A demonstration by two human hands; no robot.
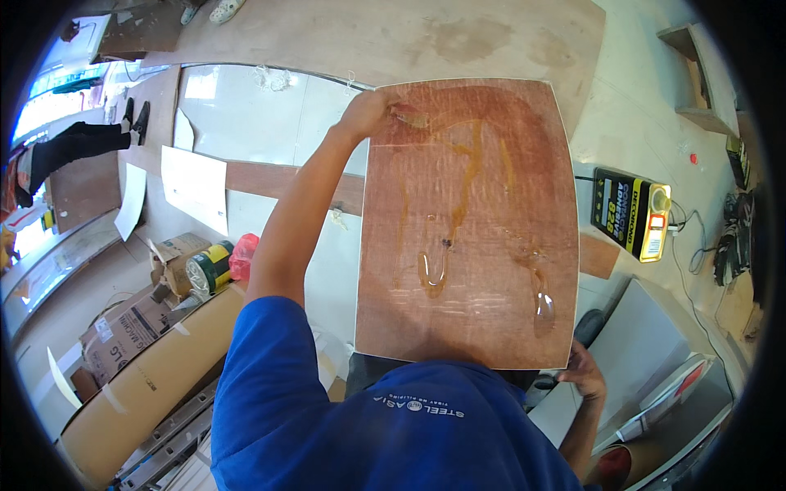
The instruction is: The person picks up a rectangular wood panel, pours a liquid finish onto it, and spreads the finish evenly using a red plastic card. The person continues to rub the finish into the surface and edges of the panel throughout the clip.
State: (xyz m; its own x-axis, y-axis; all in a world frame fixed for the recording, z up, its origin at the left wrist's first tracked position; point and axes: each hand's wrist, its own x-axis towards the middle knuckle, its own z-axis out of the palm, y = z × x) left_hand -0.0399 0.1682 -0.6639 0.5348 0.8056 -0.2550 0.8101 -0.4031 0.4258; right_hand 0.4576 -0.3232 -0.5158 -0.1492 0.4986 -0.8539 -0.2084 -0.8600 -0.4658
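A reddish-brown plywood panel [467, 196] with a pale edge lies in front of my body. Amber, glossy liquid [432, 274] runs over it in streaks and small puddles, and a darker wet band curves across its far end. My left hand [366, 114] is at the far left corner, its fingers closed on a small flat tan piece [412, 119] that rests against the panel; its exact kind is unclear. At the near right corner my right hand [583, 372] grips the panel's edge, with some fingers hidden beneath.
To the right stands a black and yellow tin [626, 214] beside a cable. A brown board [458, 37] spans the far floor. Cartons [131, 327], a green and yellow can [209, 266] and a red plastic bag [243, 255] are at left. Another person's legs [90, 143] show at far left.
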